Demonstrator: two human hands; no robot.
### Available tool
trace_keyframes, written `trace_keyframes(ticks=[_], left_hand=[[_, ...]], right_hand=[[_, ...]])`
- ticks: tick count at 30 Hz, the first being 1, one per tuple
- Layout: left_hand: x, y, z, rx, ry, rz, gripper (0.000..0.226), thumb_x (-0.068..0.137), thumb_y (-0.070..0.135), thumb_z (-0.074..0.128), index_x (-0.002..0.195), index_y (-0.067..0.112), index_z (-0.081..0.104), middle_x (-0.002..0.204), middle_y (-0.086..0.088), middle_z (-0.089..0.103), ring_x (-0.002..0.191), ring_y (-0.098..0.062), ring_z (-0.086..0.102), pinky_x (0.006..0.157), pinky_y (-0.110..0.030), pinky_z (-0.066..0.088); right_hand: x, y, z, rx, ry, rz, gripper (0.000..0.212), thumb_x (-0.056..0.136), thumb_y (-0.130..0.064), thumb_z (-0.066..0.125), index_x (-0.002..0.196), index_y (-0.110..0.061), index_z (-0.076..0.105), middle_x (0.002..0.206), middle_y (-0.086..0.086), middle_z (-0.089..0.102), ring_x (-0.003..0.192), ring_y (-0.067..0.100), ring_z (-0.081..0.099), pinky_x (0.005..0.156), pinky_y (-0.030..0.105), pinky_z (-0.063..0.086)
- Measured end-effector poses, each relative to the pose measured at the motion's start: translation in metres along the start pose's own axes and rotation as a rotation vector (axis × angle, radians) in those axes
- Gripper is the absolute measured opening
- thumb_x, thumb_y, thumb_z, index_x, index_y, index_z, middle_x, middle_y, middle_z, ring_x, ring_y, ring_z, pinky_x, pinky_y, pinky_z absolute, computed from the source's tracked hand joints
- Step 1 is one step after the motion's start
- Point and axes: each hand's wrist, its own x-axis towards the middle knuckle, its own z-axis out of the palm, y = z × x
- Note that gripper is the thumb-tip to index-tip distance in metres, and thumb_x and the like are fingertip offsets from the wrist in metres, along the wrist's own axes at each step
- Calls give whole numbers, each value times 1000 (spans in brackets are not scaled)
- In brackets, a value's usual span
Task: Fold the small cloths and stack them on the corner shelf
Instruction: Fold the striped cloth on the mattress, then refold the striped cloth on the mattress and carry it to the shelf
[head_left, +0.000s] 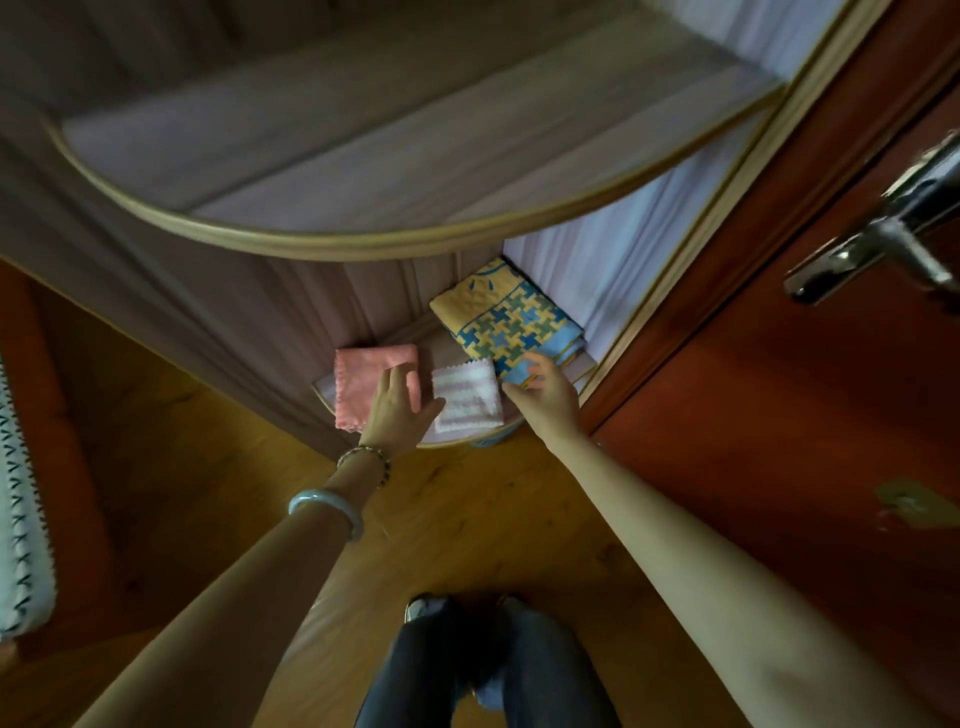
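On the low corner shelf (457, 441), tucked under a bigger rounded shelf (311, 241), there are three folded cloths laid out. The pink cloth (358, 379) sits at the left end of that low shelf, the pink-and-white striped cloth (467, 397) is just right of it near the front rim, and the yellow-and-blue patterned cloth (511, 317) takes up the back right of the shelf, against the wall panel.

The left hand (397, 405) lies flat, fingers spread, on the right part of the pink cloth, with the thumb reaching toward the striped one, so it's pressing down, not pinching anything. The right hand (545, 387) is at the front corner of the patterned cloth, fingers loosely curled at its edge; can't tell if it's actually gripping the fabric or just touching it.

The left wrist has a beaded bracelet (366, 457) and a pale bangle (327, 506). Right of the shelf is a reddish door (753, 389) with a metal handle (872, 244).
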Motion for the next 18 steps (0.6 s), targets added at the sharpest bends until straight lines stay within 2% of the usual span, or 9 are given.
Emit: trace_keyframes(ticks=[2,6,9,11,13,14,16,17,18], left_hand=[[-19,5,-21,-17,-3,-27,73,82,34,72,139,4,36,139,-14,41,123,-30,46,101,-46,42],[-51,13,-56,-68,41,-14,79,81,38,72,142,7,31,143,-11,37,129,-27,40,105,-48,40],[-80,19,-80,-169,113,-22,88,79,40,74,146,13,24,145,-5,32,133,-22,35,108,-43,38],[-107,21,-98,-220,159,-31,98,73,45,76,148,17,19,148,-3,27,136,-19,30,110,-37,34],[-137,19,-119,-210,189,-27,112,65,58,74,150,20,11,152,-2,21,139,-17,23,112,-35,28],[-153,16,-131,-191,213,-45,116,63,62,74,150,23,8,153,-1,17,141,-17,19,113,-36,26],[-190,4,-155,-165,299,-101,116,66,57,77,151,30,3,156,4,10,143,-15,12,116,-38,21],[-209,-2,-169,-155,345,-127,114,69,52,78,150,33,1,157,6,7,145,-14,9,117,-38,20],[-227,-9,-182,-149,399,-154,112,71,49,78,150,34,1,158,7,5,145,-15,8,117,-40,19]], right_hand=[[-21,-19,-13,13,-22,-26,54,82,-18,72,132,-14,51,128,9,57,113,26,57,95,39,47],[-53,-55,-23,27,-127,-118,64,82,-15,74,139,-13,44,139,7,50,127,20,47,98,24,37],[-75,-74,-15,34,-281,-190,76,79,-18,77,143,-13,38,145,4,42,134,14,38,100,19,32],[-95,-90,-3,45,-391,-219,80,78,-17,78,145,-15,34,137,-6,41,126,4,36,92,7,32],[-110,-105,13,89,-516,-248,87,76,-13,79,147,-20,30,136,-10,37,124,1,34,87,0,35],[-118,-114,24,116,-588,-275,92,75,-12,80,148,-23,26,144,-7,34,129,3,30,87,-1,36],[-134,-133,49,88,-706,-339,99,76,-12,79,151,-23,17,153,0,24,134,5,21,91,-2,30],[-140,-143,64,43,-734,-380,102,75,-17,80,152,-26,13,156,1,20,138,7,18,99,3,25],[-149,-157,76,17,-776,-414,105,74,-24,80,151,-31,10,158,1,16,142,11,15,110,15,23]])
